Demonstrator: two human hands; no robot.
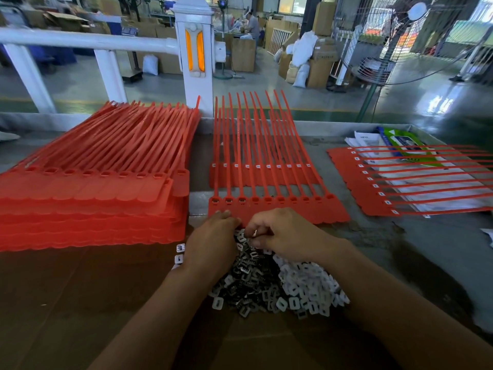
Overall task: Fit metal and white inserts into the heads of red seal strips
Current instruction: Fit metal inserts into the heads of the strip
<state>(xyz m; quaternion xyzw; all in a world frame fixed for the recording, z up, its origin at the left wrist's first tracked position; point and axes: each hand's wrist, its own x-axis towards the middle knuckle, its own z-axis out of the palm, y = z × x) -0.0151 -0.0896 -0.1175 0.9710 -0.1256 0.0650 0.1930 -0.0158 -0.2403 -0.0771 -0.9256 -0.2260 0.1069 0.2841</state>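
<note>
Red seal strips (pixel 280 212), left hand (pixel 213 236) pressing their near edge, grip unclear; right hand (pixel 282 233) pinching an insert (pixel 254 232)

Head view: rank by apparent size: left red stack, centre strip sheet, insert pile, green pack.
1. left red stack
2. centre strip sheet
3. insert pile, nearer the camera, so a close call
4. green pack, farther, partly covered

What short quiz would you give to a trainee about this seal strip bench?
1. True or false: the stack of red sheets on the left already holds white inserts.
2. How many heads of the front sheet hold an insert? A) none B) three C) all
3. What lies under the sheet on the right?
Key: 1 false; 2 B; 3 papers.
</note>
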